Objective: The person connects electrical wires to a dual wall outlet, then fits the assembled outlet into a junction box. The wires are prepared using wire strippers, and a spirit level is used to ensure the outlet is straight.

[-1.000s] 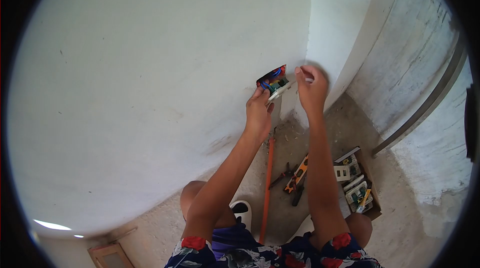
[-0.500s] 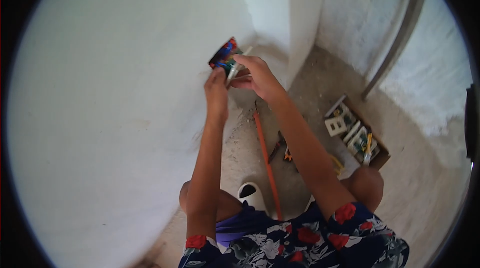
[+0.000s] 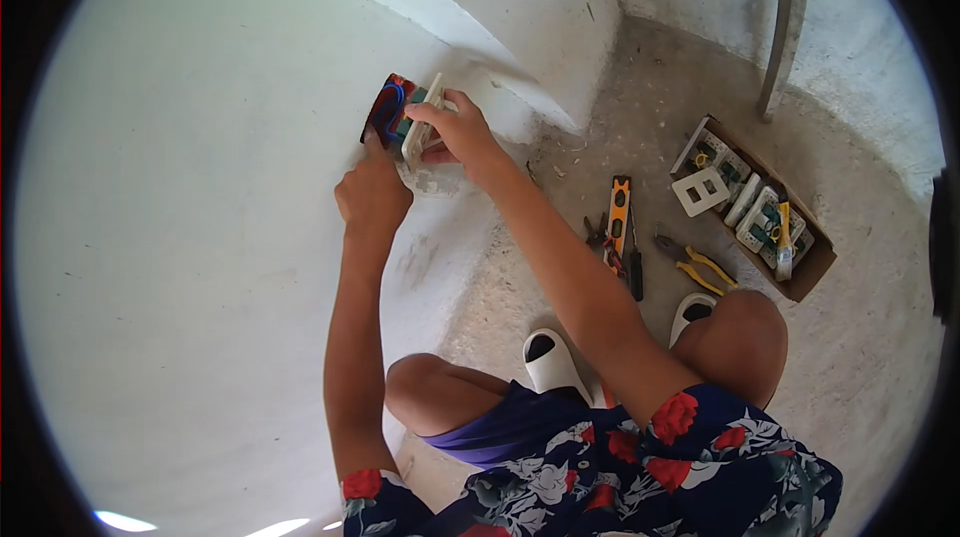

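My right hand (image 3: 464,139) grips a white wall outlet (image 3: 432,97) by its faceplate, thumb on one side and fingers on the other. The green-backed outlet is tilted away from the wall, just beside a red wall box (image 3: 372,125) set into it. Blue wires (image 3: 397,89) loop out of the box towards the back of the outlet. My left hand (image 3: 374,189) has its index finger stretched into the lower edge of the box, at the wires, with the other fingers curled. Whether the fingertip presses a wire is hidden.
On the floor at right stands a cardboard box (image 3: 815,262) of outlets, a white frame (image 3: 700,192) and a brush (image 3: 784,242). An orange spirit level (image 3: 619,212), a screwdriver (image 3: 636,272) and yellow-handled pliers (image 3: 700,262) lie near my feet. A wall pillar (image 3: 520,7) juts out ahead.
The view has shifted, showing more of the floor tools. My right hand now holds the outlet angled beside the box, while my left hand has dropped lower, its index finger extended into the box.
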`<state>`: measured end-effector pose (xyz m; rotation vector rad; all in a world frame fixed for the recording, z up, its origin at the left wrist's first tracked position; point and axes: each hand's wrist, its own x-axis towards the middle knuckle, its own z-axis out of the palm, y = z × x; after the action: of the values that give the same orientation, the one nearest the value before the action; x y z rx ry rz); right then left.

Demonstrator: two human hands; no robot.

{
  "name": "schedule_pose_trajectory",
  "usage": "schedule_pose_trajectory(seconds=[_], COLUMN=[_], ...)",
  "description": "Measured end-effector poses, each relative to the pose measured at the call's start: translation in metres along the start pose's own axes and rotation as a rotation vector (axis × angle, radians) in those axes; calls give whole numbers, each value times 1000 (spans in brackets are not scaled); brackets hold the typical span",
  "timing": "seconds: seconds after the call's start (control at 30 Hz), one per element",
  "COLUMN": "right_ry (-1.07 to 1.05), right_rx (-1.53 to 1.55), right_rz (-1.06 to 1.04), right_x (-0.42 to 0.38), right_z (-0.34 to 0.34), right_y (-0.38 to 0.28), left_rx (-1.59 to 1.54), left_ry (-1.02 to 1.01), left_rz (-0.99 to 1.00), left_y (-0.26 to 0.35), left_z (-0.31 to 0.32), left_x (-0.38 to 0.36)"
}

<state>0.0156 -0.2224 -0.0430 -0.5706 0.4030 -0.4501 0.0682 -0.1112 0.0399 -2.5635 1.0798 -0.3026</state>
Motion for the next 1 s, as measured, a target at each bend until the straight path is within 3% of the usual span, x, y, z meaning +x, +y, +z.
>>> schedule_pose_trajectory(seconds=[0.13,0.2,0.3,0.5,0.67,0.77,0.87,1.0], right_ry=[-25,37,46,5,7,-36,-73,-106], right_rx=[2,10,29,67,58,107,166,188], right_rz=[16,-3,-45,-95,-89,-86,-79,-42], right_x=[7,10,9,7,7,4,5,4], right_z=[-4,-2,2,9,7,5,4,1], right_y=[-1,2,8,8,11,13,14,10], left_rx=[162,26,-194,-123,-171,-244,-399,-397], left_ry=[-40,-342,-435,-430,-302,-357,-540,-545], left_rz=[48,-22,-22,-16,17,38,-66,-80], left_y=[-6,-6,-7,-17,-14,-18,-14,-15], left_z=[-16,-29,-38,-10,-7,-14,-29,-27], left_x=[18,28,31,41,30,31,33,32])
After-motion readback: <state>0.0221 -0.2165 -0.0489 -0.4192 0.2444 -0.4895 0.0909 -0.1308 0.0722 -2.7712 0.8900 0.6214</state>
